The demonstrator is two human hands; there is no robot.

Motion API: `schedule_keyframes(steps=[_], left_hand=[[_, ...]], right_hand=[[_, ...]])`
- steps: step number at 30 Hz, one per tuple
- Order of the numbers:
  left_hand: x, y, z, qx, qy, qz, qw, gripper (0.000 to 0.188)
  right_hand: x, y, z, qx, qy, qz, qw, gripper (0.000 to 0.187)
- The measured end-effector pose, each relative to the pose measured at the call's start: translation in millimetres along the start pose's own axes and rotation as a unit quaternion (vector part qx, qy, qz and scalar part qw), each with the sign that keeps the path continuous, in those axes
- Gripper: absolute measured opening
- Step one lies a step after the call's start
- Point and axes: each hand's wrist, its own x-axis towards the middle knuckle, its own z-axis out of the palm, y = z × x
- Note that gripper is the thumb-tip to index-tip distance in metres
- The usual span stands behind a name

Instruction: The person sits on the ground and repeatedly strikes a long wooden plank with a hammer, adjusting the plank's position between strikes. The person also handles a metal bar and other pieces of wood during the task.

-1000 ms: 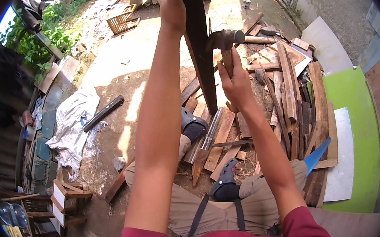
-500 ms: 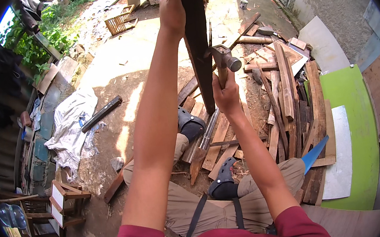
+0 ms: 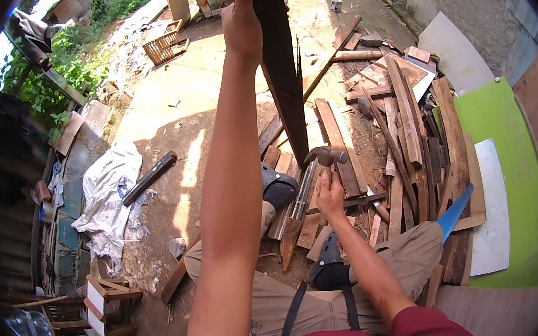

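My left hand (image 3: 243, 29) is closed around the upper part of a long dark wooden plank (image 3: 280, 68), which stands nearly upright in front of me. Splinters stick out along its right edge. My right hand (image 3: 331, 194) grips the handle of a claw hammer (image 3: 328, 156). The hammer's claw is at the plank's lower end; whether they touch I cannot tell. Below that end lies a shiny metal bar (image 3: 304, 190) among wood pieces, between my feet in dark clogs (image 3: 279, 186).
Loose boards lie in a pile (image 3: 404, 114) on the right, beside a green panel (image 3: 496, 144) and a white sheet (image 3: 488, 210). A blue blade-like piece (image 3: 455, 212) is by my right knee. Leftward are a black bar (image 3: 150, 178), a white cloth (image 3: 106, 191) and a wooden frame (image 3: 110, 309).
My right hand has gone down with the hammer, from beside the plank's middle to its lower end. The left hand still holds the plank. The view has shifted slightly.
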Motion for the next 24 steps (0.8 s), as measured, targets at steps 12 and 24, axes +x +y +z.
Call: schedule_keyframes(steps=[12, 24], left_hand=[[1.7, -8.0, 18.8, 0.032, 0.013, -0.017, 0.999, 0.068], [-5.2, -6.4, 23.8, 0.044, -0.008, -0.03, 0.999, 0.072]], right_hand=[[84.7, -246.8, -26.9, -0.081, -0.039, -0.141, 0.986, 0.044], [88.1, -168.7, -5.7, -0.024, 0.034, -0.263, 0.964, 0.034]])
